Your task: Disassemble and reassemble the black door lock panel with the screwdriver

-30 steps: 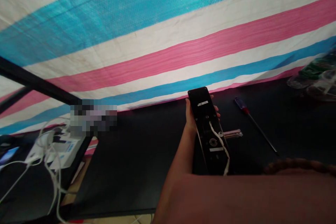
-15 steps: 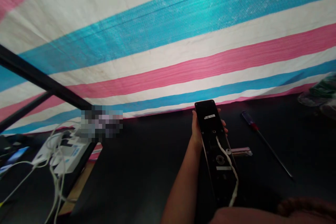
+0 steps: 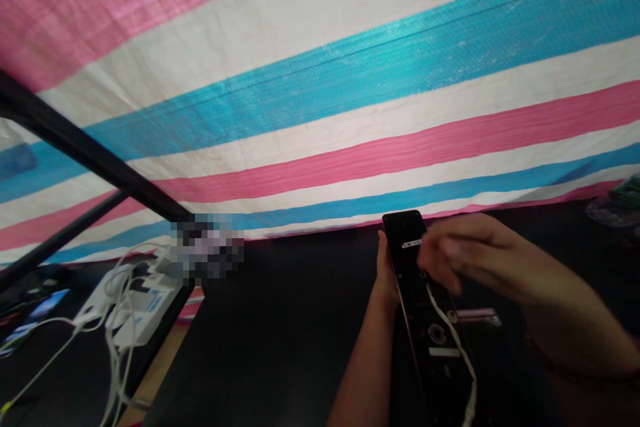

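Observation:
A long, flat black device (image 3: 407, 263) with small pale labels, round fittings and a white cord (image 3: 450, 327) running down its face is tilted up in front of me. My left hand (image 3: 386, 270) grips it from behind at its left edge, near the upper end. My right hand (image 3: 467, 250) hovers over its upper right part, bent at the fingers and smeared by motion. Whether anything sits between those fingers I cannot make out. Just right of the device lies a thin pinkish, shiny packet (image 3: 480, 317).
A black table (image 3: 270, 333) spreads below, against a striped plastic sheet (image 3: 310, 153). At left are a black metal frame (image 3: 95, 153), a white box (image 3: 145, 320) with tangled white cables (image 3: 117, 360), and a lit phone (image 3: 40, 313). Clear plastic bags (image 3: 613, 207) lie far right.
My right hand has come in from the right over the device, and the screwdriver seen earlier on the table is now hidden. My left hand keeps its hold; the whole view has shifted slightly.

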### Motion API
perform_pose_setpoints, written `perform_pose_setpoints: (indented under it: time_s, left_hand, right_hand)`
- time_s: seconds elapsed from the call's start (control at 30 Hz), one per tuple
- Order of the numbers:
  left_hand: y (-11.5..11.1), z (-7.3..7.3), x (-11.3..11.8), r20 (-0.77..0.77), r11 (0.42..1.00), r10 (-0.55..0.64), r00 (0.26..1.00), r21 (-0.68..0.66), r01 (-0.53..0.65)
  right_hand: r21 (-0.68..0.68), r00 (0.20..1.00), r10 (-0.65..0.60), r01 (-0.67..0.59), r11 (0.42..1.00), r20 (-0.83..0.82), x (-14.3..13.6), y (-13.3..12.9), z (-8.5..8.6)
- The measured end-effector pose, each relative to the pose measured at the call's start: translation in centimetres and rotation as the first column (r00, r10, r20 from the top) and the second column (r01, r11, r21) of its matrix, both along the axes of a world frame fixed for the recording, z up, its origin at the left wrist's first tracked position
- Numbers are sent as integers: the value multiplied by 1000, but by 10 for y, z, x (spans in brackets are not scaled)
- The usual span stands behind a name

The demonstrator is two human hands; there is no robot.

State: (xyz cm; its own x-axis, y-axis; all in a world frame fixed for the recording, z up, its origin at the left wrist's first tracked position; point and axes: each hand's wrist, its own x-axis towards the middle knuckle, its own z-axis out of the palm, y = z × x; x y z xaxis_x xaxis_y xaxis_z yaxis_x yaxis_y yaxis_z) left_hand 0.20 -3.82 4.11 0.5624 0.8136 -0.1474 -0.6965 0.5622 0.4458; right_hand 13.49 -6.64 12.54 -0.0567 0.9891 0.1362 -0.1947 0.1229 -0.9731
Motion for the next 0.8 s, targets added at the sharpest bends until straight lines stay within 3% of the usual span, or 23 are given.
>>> perform_pose_setpoints:
  time_s: [0.03,0.1,0.17,0.27,0.37,0.47,0.67,0.8]
  left_hand:
    - [0,0,1,-6,1000,23,1000,-9,-23]
    - [2,-1,1,-14,995,94,995,-16,-94]
    - [5,-2,1,-43,983,177,983,-38,-178]
    - [8,-2,0,-87,966,243,966,-67,-249]
    - [9,-1,1,-86,958,269,959,-76,-275]
    - [7,2,3,-71,955,273,959,-102,-279]
    - [4,5,4,-42,934,344,938,-86,-346]
    - [6,1,5,-55,933,341,938,-105,-345]
  right_hand:
    - [-38,995,79,-77,996,56,-3,9,-1]
    - [20,985,-161,160,987,56,-11,24,-10]
    - [86,936,-349,345,935,37,-20,31,-27]
    - [103,907,-419,421,901,-38,-28,34,-52]
    - [-21,943,-291,292,956,-160,-28,38,-71]
    - [-102,970,-168,152,983,-174,-26,44,-85]
    - [-188,957,-141,95,978,-255,-31,47,-99]
    - [-289,955,-63,-25,957,-289,-33,45,-104]
